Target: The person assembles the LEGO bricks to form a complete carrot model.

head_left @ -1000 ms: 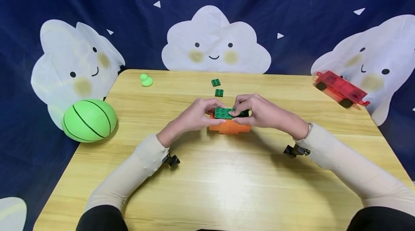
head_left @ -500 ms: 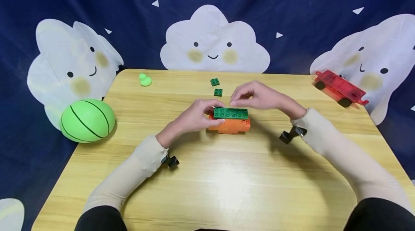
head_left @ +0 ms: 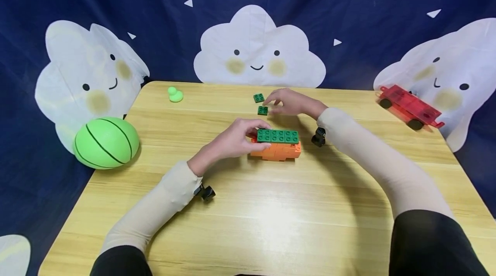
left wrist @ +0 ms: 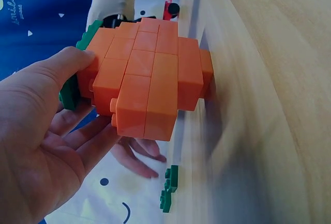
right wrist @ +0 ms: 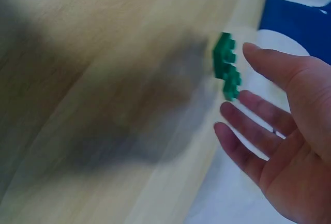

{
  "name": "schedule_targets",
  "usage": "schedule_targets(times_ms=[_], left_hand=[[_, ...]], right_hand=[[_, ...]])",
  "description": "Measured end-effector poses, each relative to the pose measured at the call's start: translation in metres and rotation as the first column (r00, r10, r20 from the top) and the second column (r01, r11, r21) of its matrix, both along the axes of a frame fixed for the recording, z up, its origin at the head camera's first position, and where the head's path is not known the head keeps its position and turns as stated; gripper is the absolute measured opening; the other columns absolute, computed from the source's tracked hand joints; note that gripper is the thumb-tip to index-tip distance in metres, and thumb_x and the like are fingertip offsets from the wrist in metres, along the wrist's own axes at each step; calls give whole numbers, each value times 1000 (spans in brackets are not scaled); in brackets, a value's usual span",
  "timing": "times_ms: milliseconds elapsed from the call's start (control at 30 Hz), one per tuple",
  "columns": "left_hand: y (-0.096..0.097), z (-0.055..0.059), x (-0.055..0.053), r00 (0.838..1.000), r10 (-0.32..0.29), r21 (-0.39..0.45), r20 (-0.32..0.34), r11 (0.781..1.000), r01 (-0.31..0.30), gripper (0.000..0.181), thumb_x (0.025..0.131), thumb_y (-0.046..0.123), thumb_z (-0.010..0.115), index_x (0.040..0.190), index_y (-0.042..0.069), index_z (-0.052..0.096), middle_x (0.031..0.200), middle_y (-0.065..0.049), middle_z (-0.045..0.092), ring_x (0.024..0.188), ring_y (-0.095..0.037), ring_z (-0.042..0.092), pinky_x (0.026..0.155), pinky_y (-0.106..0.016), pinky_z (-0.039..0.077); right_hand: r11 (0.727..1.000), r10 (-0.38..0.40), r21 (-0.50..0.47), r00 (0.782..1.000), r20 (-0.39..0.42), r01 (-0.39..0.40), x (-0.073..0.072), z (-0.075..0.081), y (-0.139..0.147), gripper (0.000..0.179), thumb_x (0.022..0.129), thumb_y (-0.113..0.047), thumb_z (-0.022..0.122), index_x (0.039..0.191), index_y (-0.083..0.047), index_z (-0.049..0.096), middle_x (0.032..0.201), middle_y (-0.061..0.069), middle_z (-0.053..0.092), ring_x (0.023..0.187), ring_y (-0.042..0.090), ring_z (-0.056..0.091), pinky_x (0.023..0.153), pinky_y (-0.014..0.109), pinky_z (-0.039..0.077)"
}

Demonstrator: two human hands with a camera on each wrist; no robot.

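Note:
My left hand point(head_left: 236, 138) grips the left end of a built block of orange bricks point(left wrist: 139, 74), thumb in front and fingers behind. Along its top runs a row of green studded bricks point(head_left: 277, 136). My right hand point(head_left: 288, 101) reaches toward two small loose green bricks at the back of the table, its fingers spread and holding nothing. The nearer green brick point(head_left: 262, 110) lies just beside the fingertips, and the farther green brick point(head_left: 258, 98) lies a little behind it. In the right wrist view both bricks overlap, in front of the thumb and fingers.
A green toy duck shape point(head_left: 175, 94) stands at the back left of the wooden table point(head_left: 248, 207). Beyond the left edge sits a green ball point(head_left: 106, 142) with black lines. A red toy wagon point(head_left: 410, 106) with black wheels is at the back right.
My right hand has left the green row on top of the orange block and moved back to the loose green bricks. The left hand keeps its grip in the same place.

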State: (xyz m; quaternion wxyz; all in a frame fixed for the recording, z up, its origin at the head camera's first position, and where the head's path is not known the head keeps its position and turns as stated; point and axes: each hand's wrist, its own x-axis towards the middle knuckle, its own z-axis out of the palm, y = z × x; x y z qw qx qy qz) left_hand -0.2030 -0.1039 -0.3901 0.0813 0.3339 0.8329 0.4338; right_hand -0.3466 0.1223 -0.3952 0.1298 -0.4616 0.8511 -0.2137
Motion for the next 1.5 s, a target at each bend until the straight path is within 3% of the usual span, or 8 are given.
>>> schedule_targets(times_ms=[200, 367, 533, 667, 833, 933, 1200, 1500], left_hand=[[2, 2, 0, 1000, -3, 5, 7, 1000, 2, 35, 91, 21, 80, 122, 13, 69, 109, 0, 72, 77, -11, 64, 78, -27, 58], [3, 2, 0, 1000, -13, 20, 15, 1000, 13, 34, 91, 20, 80, 122, 12, 69, 113, -2, 72, 80, -11, 66, 80, -29, 60], [2, 2, 0, 999, -35, 13, -12, 999, 35, 38, 92, 20, 79, 127, 14, 67, 122, -1, 71, 92, -12, 67, 87, -28, 60], [2, 5, 0, 990, -101, -59, -95, 994, 95, 48, 97, 23, 73, 143, 23, 59, 133, 1, 65, 109, -12, 62, 95, -31, 56], [2, 10, 3, 975, -160, -173, -156, 976, 133, 44, 102, 26, 65, 145, 34, 57, 107, 1, 54, 89, -18, 53, 74, -29, 49], [3, 11, 4, 970, -171, -206, -170, 969, 135, 42, 103, 25, 63, 144, 33, 59, 101, -1, 50, 82, -21, 51, 66, -26, 44], [0, 8, 6, 963, -214, -243, -164, 955, 171, 43, 103, 23, 62, 145, 31, 59, 100, -1, 52, 75, -16, 49, 61, -22, 44], [3, 11, 1, 954, -233, -229, -189, 955, 188, 42, 104, 23, 61, 145, 29, 59, 99, 0, 52, 79, -22, 50, 64, -23, 44]], right_hand=[[995, 24, 95, 999, -49, -19, 3, -6, -14, 35, 93, -2, 72, 128, -1, 71, 132, 21, 69, 126, 39, 64, 107, 51, 53], [996, -26, 80, 998, -59, 31, 11, -7, -12, 21, 87, -2, 80, 108, -4, 81, 109, 13, 79, 107, 31, 73, 96, 45, 59], [998, 4, 70, 995, -96, 3, 19, -2, 3, 15, 87, -6, 81, 103, -6, 81, 104, 11, 79, 101, 28, 74, 93, 45, 60], [1000, -1, -5, 996, -85, 0, 30, 16, 25, 14, 89, -6, 78, 103, -5, 79, 104, 11, 77, 98, 28, 73, 88, 44, 62], [993, -60, -109, 996, -72, 52, 53, 44, 49, 16, 91, -10, 77, 107, -10, 77, 108, 8, 75, 99, 26, 72, 76, 37, 63], [981, -83, -180, 994, -73, 69, 72, 53, 61, 17, 89, -12, 79, 107, -13, 77, 107, 4, 76, 97, 22, 72, 73, 33, 63], [951, 16, -307, 998, -53, -32, 118, 49, 72, 21, 86, -7, 82, 105, -14, 77, 105, 2, 77, 91, 13, 72, 69, 27, 62], [937, 4, -347, 993, -118, -45, 129, 50, 71, 22, 80, -3, 87, 95, -16, 78, 103, 1, 78, 90, 12, 73, 65, 32, 62]])
